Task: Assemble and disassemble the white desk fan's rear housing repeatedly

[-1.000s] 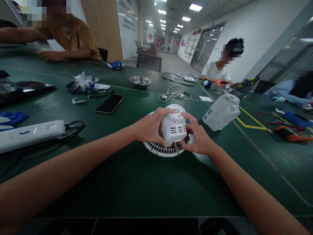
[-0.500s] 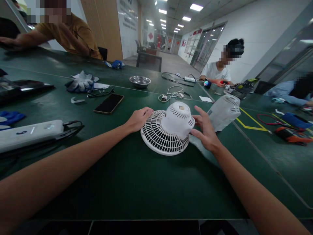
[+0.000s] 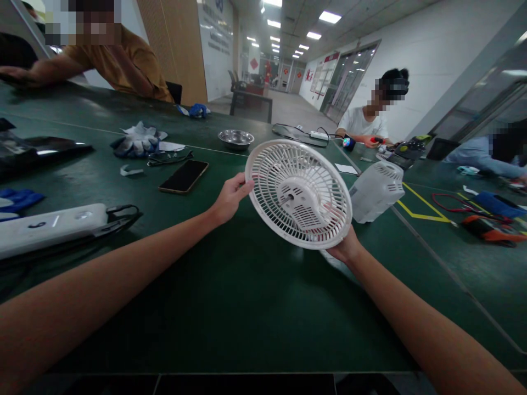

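A white fan housing with a round slotted grille (image 3: 263, 206) is held up, tilted, its hollow inner side facing me. At its centre a metal shaft sticks out of the vented hub. My left hand (image 3: 231, 198) pinches the grille's left rim between thumb and fingers. My right hand (image 3: 346, 246) supports the housing from behind and below on the right; most of its fingers are hidden, some showing through the slots. Just right of the grille, a white plastic fan base (image 3: 377, 192) stands on the green table (image 3: 230, 307).
On the left lie a phone (image 3: 184, 176), a white power strip (image 3: 53, 227) and gloves (image 3: 138, 140). A metal bowl (image 3: 235, 139) stands farther back. At right are an orange multimeter (image 3: 492, 229) and a blue pouch (image 3: 499, 203). Other people sit around the table.
The fan housing has been lifted off the table and flipped, so its hollow side now faces me. My right hand has moved behind and under it; my left hand stays at the rim.
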A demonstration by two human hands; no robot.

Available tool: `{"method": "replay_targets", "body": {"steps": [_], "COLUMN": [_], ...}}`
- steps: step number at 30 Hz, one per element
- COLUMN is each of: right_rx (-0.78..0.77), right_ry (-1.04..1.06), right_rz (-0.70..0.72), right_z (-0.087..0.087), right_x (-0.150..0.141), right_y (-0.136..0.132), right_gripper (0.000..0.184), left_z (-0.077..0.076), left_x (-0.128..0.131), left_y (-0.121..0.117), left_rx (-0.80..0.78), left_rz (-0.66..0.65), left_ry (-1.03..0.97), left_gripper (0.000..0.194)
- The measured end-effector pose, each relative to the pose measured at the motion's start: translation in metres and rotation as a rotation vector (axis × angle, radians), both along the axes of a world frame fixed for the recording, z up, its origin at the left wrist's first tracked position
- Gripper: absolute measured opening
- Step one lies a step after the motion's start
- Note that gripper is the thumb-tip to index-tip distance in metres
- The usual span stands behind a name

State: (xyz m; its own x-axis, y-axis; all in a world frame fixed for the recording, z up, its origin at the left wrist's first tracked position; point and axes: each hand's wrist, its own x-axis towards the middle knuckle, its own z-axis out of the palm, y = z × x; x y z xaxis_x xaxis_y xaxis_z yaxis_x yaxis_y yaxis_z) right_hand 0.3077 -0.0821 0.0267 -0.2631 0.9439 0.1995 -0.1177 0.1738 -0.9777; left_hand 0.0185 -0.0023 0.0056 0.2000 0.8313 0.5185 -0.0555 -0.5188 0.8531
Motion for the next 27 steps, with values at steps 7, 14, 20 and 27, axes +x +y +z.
{"method": "replay_targets", "body": {"steps": [7,14,20,27], "right_rx": [-0.318,-0.221,0.241,0.433], "right_ry": [0.213,0.114,-0.62,-1.059], "right_rz": [0.137,-0.231,-0.726,-0.804], "right_z": [0.001,0.001,0.0,-0.002], "right_x": [-0.015,-0.007,0.063,0.087], "right_y": [-0.007,0.003,0.036,0.044], "right_gripper": [0.036,0.066,0.091,0.057], "left_z": [-0.005,0.006,0.001,0.002], "left_x": [0.017,0.013,0.008,-0.003], "left_y": [-0.011,-0.017,-0.008,0.004], "left_rx": [-0.404,-0.216,-0.253,-0.378], "left_rz": [-0.02,0.121,0.191,0.313], "left_ry": [-0.14,0.011,0.025,-0.004], "left_gripper": [0.028,0.021,0.024,0.018]}}
